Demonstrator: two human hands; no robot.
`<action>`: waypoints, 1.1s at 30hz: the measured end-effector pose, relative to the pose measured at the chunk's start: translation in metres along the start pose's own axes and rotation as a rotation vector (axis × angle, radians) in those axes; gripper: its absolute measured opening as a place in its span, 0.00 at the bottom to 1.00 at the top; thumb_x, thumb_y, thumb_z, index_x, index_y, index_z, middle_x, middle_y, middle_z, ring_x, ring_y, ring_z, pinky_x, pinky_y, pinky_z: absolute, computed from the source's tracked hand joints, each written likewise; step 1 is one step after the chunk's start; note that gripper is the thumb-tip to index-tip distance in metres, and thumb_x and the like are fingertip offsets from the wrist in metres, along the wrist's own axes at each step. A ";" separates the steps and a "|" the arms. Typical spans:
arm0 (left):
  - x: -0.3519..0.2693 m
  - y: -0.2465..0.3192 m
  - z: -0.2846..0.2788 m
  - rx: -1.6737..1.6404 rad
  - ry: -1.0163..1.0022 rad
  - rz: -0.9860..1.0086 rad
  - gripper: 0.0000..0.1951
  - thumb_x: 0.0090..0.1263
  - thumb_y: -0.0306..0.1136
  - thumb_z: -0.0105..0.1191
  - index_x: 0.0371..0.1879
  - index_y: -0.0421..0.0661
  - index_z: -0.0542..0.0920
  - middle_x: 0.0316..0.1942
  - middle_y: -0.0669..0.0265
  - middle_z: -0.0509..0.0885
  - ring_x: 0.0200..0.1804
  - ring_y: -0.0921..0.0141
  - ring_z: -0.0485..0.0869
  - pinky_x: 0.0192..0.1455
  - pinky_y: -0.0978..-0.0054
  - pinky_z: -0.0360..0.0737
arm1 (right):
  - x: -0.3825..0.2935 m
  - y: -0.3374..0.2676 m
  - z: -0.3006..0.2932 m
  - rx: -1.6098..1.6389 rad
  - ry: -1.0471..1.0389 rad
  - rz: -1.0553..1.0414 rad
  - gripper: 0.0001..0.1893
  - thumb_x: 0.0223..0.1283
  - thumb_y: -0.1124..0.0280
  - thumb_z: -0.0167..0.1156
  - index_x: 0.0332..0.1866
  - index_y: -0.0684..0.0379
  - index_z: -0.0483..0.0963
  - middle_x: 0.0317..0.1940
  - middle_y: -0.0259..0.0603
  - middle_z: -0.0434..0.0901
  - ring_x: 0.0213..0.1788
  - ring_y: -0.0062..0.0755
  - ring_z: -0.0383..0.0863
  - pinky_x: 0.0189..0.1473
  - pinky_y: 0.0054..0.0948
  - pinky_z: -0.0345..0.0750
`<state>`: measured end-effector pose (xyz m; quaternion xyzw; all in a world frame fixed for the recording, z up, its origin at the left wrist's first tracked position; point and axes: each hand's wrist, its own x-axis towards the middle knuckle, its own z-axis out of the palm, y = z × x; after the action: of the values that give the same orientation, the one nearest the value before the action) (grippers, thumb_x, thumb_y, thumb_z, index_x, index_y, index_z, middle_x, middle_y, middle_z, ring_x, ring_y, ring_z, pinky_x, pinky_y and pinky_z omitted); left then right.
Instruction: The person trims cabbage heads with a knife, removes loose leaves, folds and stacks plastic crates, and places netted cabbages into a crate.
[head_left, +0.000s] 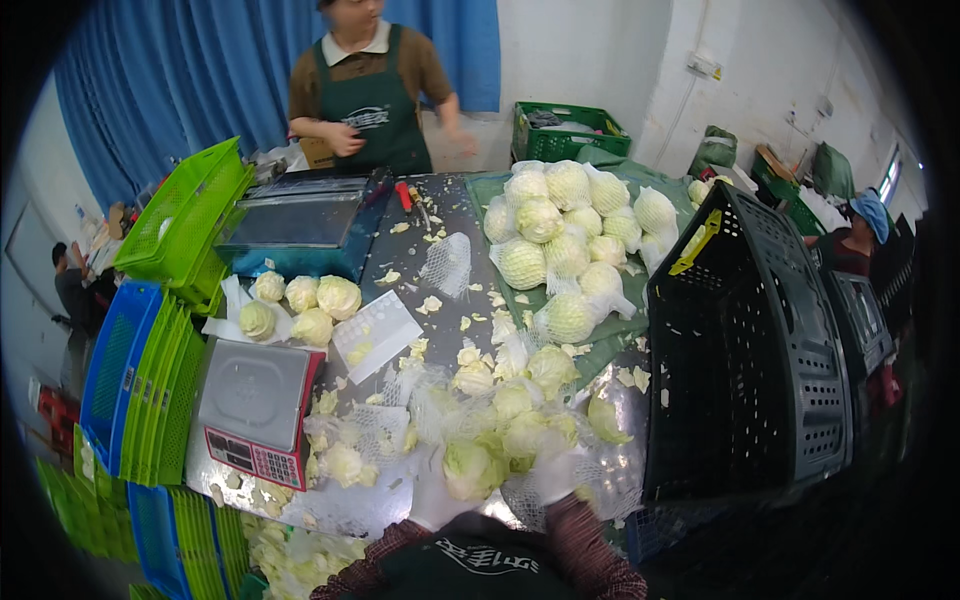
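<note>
My left hand (435, 491), in a white glove, is against the side of a pale green cabbage head (472, 469) at the table's near edge and appears to grip it. On the other side, my right hand (555, 474), also gloved, reaches among loose cabbage leaves (525, 435) and white foam netting (596, 480). Blur and leaves hide its fingers, so I cannot tell its grip. More netting (386, 427) and torn leaves (349, 465) lie to the left of my hands. Beyond them sits another cabbage (551, 369).
Net-wrapped cabbages (566, 247) are piled on green cloth (480, 199). A tipped black crate (810, 375) stands right. To the left are a digital scale (255, 397), bare cabbages (339, 298) and stacked baskets (142, 382). Red-handled tools (405, 196) lie far back, before a co-worker (367, 97).
</note>
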<state>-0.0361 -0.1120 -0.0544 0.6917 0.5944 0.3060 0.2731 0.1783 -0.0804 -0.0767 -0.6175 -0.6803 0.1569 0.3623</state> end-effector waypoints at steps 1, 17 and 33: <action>-0.005 0.005 0.004 0.000 0.003 -0.001 0.58 0.36 0.47 0.77 0.67 0.35 0.57 0.61 0.46 0.65 0.64 0.49 0.66 0.67 0.59 0.65 | 0.010 0.010 -0.010 -0.002 0.154 -0.004 0.31 0.65 0.63 0.53 0.72 0.60 0.56 0.27 0.51 0.79 0.20 0.51 0.76 0.26 0.45 0.73; -0.036 -0.030 0.000 -0.755 0.222 -0.137 0.55 0.42 0.35 0.78 0.68 0.38 0.54 0.64 0.51 0.65 0.66 0.59 0.68 0.68 0.61 0.67 | 0.063 0.004 0.022 -0.184 0.003 0.051 0.21 0.49 0.58 0.68 0.43 0.61 0.74 0.38 0.48 0.77 0.37 0.47 0.80 0.35 0.39 0.76; 0.031 -0.021 -0.051 0.228 -0.511 0.176 0.51 0.44 0.54 0.71 0.66 0.40 0.63 0.66 0.47 0.64 0.70 0.52 0.61 0.72 0.55 0.59 | 0.003 -0.073 -0.004 0.333 -0.310 -0.023 0.26 0.58 0.57 0.64 0.58 0.58 0.71 0.49 0.44 0.72 0.41 0.42 0.81 0.44 0.34 0.77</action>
<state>-0.0847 -0.0777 -0.0324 0.8215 0.4746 0.0758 0.3068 0.1280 -0.0920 -0.0243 -0.5098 -0.6996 0.3557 0.3523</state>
